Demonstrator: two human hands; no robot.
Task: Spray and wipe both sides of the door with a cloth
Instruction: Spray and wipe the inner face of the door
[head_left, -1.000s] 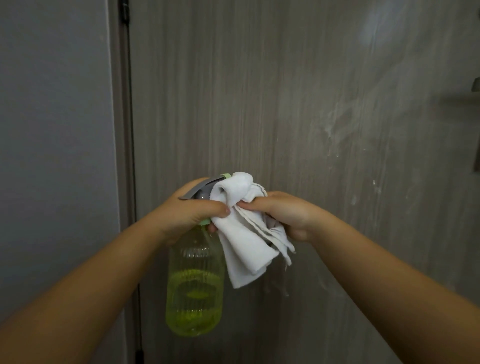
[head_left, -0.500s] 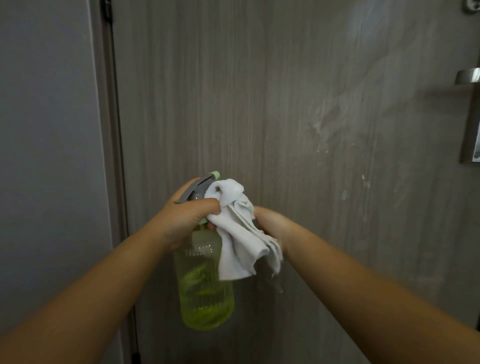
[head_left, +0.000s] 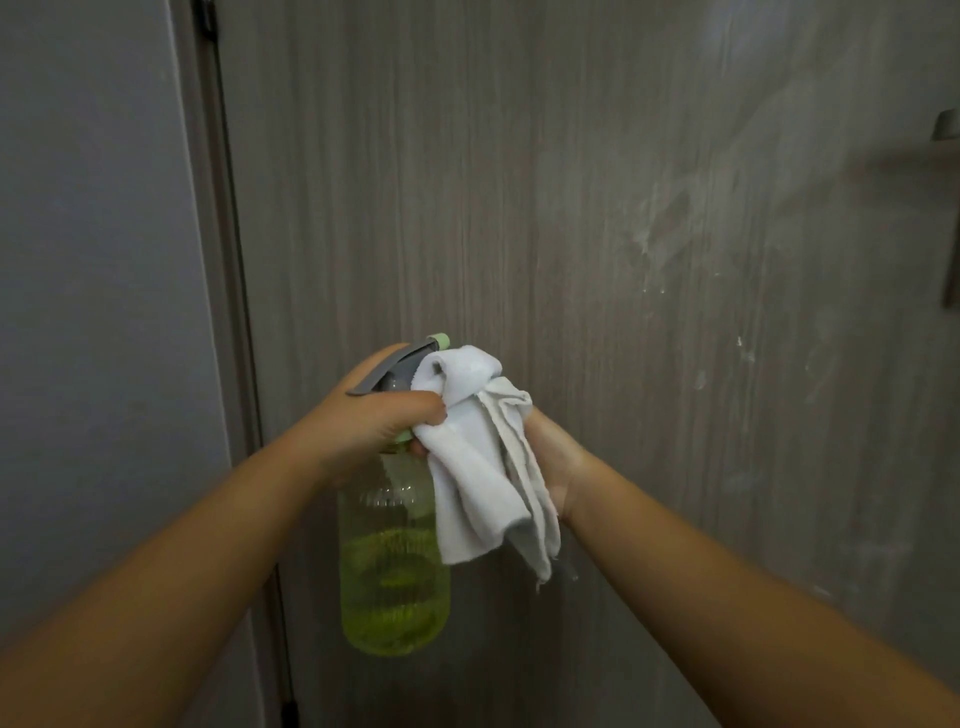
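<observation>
Head view: left hand (head_left: 363, 415) grips the neck of the spray bottle (head_left: 395, 566), fingers curled round it below the grey trigger head, thumb pinching a corner of the white cloth (head_left: 478, 467) against it. Right hand (head_left: 550, 457) sits behind the hanging cloth, touching it; its grip is hidden, cannot tell. Both are held in front of the wood-grain door (head_left: 571, 208), which shows whitish smears right of the cloth; handle (head_left: 948, 124) at right edge, grey wall (head_left: 88, 312) left.
</observation>
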